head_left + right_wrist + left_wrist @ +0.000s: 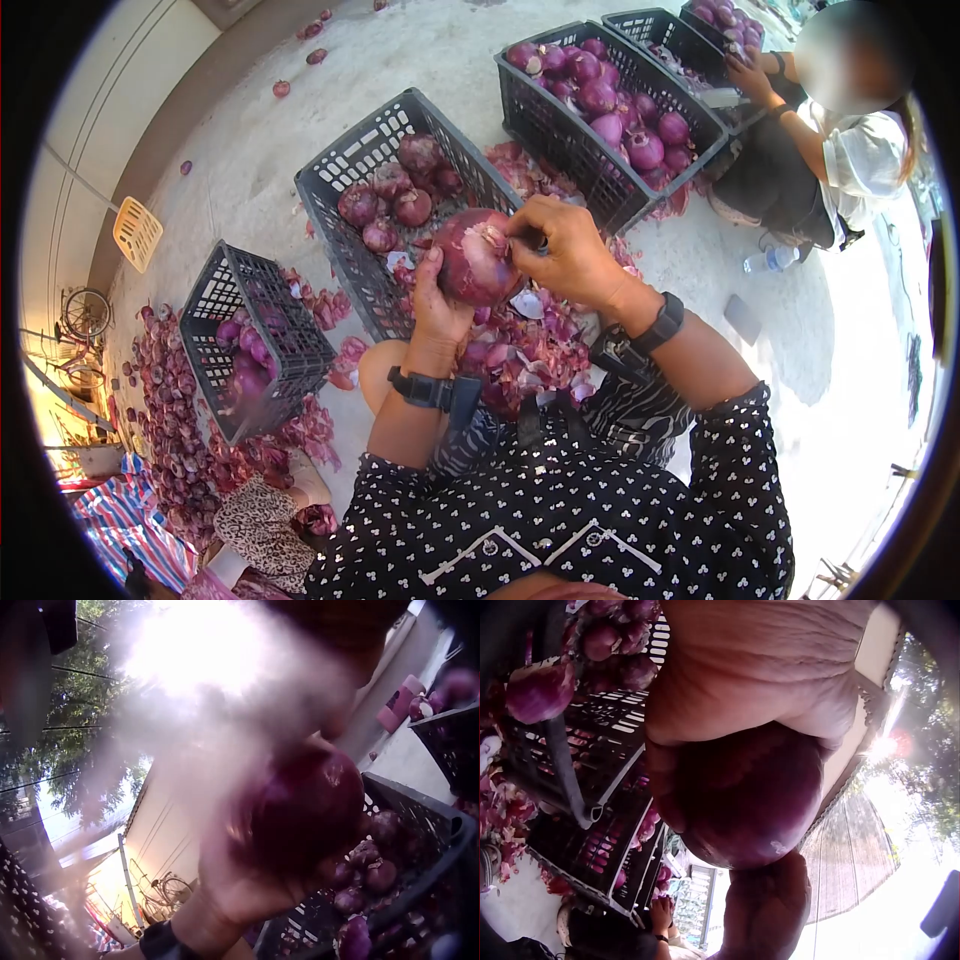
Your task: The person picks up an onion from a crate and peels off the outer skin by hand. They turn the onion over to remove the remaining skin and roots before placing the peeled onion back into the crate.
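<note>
A large red onion [472,268] is held up in front of the body, over the near edge of a black plastic crate [468,160]. My left hand [440,308] cups it from below and the side, thumb up along its skin. With bent fingers, my right hand [570,250] pinches at the onion's papery top. In the left wrist view the same onion [754,802] fills the palm, its lower side smooth and dark purple. Glare washes out much of the right wrist view, and the right fingertips are partly hidden there. Several unpeeled onions [412,207] lie in the crate.
Loose peelings [545,350] heap between my knees and the crate. A fuller crate [560,150] of glossy onions stands to the upper right, near another seated person [860,150]. At left are a smaller crate [215,290] and a spread of onions [165,390] on the floor.
</note>
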Available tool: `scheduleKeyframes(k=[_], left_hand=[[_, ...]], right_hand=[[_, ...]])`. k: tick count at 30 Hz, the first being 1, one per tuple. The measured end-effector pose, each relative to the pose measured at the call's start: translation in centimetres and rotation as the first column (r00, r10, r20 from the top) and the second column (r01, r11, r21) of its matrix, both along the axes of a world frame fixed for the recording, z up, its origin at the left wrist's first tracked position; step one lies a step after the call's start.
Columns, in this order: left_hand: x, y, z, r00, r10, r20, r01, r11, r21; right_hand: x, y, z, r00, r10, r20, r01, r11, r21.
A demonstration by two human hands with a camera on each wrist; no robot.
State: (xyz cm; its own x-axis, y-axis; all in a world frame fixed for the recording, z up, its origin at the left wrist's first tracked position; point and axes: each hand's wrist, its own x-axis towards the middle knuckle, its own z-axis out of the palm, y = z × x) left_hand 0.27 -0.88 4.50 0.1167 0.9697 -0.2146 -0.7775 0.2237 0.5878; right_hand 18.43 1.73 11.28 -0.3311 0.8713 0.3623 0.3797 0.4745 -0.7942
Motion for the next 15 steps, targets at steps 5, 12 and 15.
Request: scheduleKeyframes(k=[5,12,15], left_hand=[[0.0,0.0,-0.1,0.990,-0.002,0.143,0.003,1.000,-0.011],[0.1,0.0,0.3,0.985,-0.001,0.170,0.006,1.000,-0.027],[0.2,0.0,0.3,0.975,0.012,0.222,0.001,0.999,-0.055]], right_hand=[[0.1,0.8,-0.6,0.995,-0.090,-0.035,0.084,0.985,-0.148],[0.3,1.5,-1.4,0.980,-0.121,-0.159,0.041,0.902,-0.431],[0.4,1.5,-0.8,0.984,-0.135,-0.120,0.071,0.900,-0.429]])
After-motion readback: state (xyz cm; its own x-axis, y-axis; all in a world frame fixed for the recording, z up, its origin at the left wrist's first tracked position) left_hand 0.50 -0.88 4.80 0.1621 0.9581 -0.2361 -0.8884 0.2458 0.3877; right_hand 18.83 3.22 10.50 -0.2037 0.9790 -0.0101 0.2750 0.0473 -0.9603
